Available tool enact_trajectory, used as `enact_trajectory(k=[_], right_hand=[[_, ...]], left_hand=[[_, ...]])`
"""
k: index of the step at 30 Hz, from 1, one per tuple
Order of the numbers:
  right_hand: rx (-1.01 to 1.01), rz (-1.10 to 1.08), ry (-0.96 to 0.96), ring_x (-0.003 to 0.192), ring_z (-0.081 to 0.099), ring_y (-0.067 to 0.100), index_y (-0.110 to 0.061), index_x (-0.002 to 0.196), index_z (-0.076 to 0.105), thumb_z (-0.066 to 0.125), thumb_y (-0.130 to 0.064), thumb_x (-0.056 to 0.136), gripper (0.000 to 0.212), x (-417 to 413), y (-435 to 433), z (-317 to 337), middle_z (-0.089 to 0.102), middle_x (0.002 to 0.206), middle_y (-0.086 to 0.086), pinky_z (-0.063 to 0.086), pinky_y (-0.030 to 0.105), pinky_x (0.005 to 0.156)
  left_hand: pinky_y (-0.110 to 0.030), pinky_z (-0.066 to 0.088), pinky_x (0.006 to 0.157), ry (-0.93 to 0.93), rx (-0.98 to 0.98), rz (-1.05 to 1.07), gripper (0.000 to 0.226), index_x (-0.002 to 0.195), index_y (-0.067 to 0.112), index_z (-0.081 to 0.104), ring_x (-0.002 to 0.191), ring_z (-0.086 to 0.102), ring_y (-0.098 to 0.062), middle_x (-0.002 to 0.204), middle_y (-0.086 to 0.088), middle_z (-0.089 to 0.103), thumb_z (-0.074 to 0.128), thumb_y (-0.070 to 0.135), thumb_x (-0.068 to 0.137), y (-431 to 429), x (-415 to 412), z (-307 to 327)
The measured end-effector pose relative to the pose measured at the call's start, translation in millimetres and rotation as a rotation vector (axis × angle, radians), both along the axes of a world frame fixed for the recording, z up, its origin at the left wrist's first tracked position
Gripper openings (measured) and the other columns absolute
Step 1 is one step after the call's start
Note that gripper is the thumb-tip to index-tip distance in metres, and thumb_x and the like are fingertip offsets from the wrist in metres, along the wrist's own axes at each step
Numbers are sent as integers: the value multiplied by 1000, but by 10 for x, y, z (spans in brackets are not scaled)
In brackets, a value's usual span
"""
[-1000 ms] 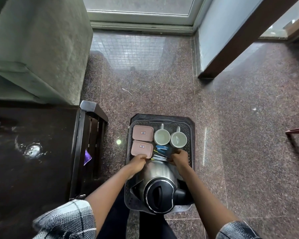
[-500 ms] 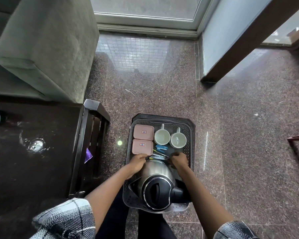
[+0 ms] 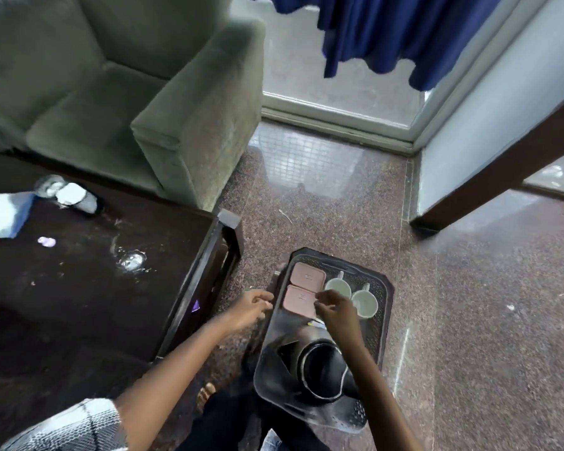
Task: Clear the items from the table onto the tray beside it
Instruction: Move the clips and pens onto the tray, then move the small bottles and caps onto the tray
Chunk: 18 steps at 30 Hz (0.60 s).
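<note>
A dark perforated tray (image 3: pixel 386 288) sits on the floor to the right of the dark wooden table (image 3: pixel 79 304). It holds a steel kettle with a black lid (image 3: pixel 319 369), two pink lidded boxes (image 3: pixel 307 277), two pale green cups (image 3: pixel 365 304) and some small packets by the kettle. My left hand (image 3: pixel 253 305) hovers just past the tray's left edge, fingers loosely curled and holding nothing. My right hand (image 3: pixel 334 309) hovers over the tray between the near pink box and the cups, also holding nothing. On the table lie a white and blue packet (image 3: pixel 0 216), a toppled white container (image 3: pixel 75 195) and a small purple scrap (image 3: pixel 47 241).
A grey-green armchair (image 3: pixel 176 125) stands behind the table. A glass door with a blue curtain (image 3: pixel 388 34) is at the back, and a white wall with a brown skirting (image 3: pixel 502 177) is to the right. Polished stone floor surrounds the tray.
Both hands have come off the kettle and risen. The left hand has moved left beyond the tray's edge. The view has swung up and left, showing more of the table.
</note>
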State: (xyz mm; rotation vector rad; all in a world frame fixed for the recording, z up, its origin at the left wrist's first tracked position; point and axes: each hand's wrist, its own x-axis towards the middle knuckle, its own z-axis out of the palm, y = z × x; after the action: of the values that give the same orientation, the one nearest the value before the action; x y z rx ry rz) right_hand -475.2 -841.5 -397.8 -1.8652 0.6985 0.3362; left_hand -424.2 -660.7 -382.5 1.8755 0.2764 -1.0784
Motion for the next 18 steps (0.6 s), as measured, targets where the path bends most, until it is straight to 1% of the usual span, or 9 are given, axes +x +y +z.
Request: enact_trajectory(k=[2,4,5,7,10,13,15,16,18], right_hand=[[-27,128,-47,73,58,14,-6,94,69,59,-2,83,15,79,297,165,63,79,3,40,16,60],[-33,269,-64,70,56,11,-10,92,69,60,-2,82,15,141,645,313,62,77,-1,38,15,61],[-18,336,-61,68,56,10,-14,86,68,60,-2,81,16,165,828,366,62,74,-2,40,16,63],[1,441,-58,68,56,14,-25,72,61,60,-2,79,25,206,1215,417,60,67,-5,43,26,70],[-5,539,-57,65,58,17,-31,66,57,59,-1,79,32,210,1827,428,60,63,-9,44,28,67],[55,552,11,55,58,7,-25,70,58,53,3,81,31,100,2526,481,61,68,0,42,20,54],[142,520,65,42,54,-1,-18,72,57,49,7,84,29,-14,3009,532,59,66,2,40,13,44],[171,519,86,38,53,-3,-15,73,56,48,8,85,28,-72,3236,547,58,65,1,39,12,42],[203,557,113,36,52,-3,-12,75,56,48,8,86,25,-167,3657,555,58,60,-2,37,12,40]], left_hand=[[0,39,42,-13,-22,71,32,126,-3,49,74,51,-7,103,-8,57,43,2,95,261,-40,130],[-1,39,43,-26,-27,128,29,123,2,52,72,50,-3,104,-6,56,42,3,96,566,-105,233],[-3,40,43,-30,-31,165,26,119,7,53,71,49,-3,103,-5,56,42,4,95,731,-148,267],[-12,38,49,-24,-44,246,18,106,17,54,68,48,-4,93,1,57,44,7,95,1094,-250,299],[-19,34,57,-39,-70,362,15,105,20,53,70,51,-6,91,4,59,47,11,94,1713,-444,295],[-11,35,46,-75,-86,461,18,107,16,54,55,50,1,87,1,60,46,7,94,2404,-713,313],[-6,36,41,-91,-97,514,22,113,13,55,57,51,1,90,-1,59,45,6,95,2867,-911,305],[-7,39,44,-99,-103,533,25,117,11,55,62,52,-2,96,-4,59,45,6,95,3090,-1000,306],[-16,41,56,-108,-99,569,27,120,11,55,71,53,-6,105,-6,58,44,9,95,3495,-1168,334]])
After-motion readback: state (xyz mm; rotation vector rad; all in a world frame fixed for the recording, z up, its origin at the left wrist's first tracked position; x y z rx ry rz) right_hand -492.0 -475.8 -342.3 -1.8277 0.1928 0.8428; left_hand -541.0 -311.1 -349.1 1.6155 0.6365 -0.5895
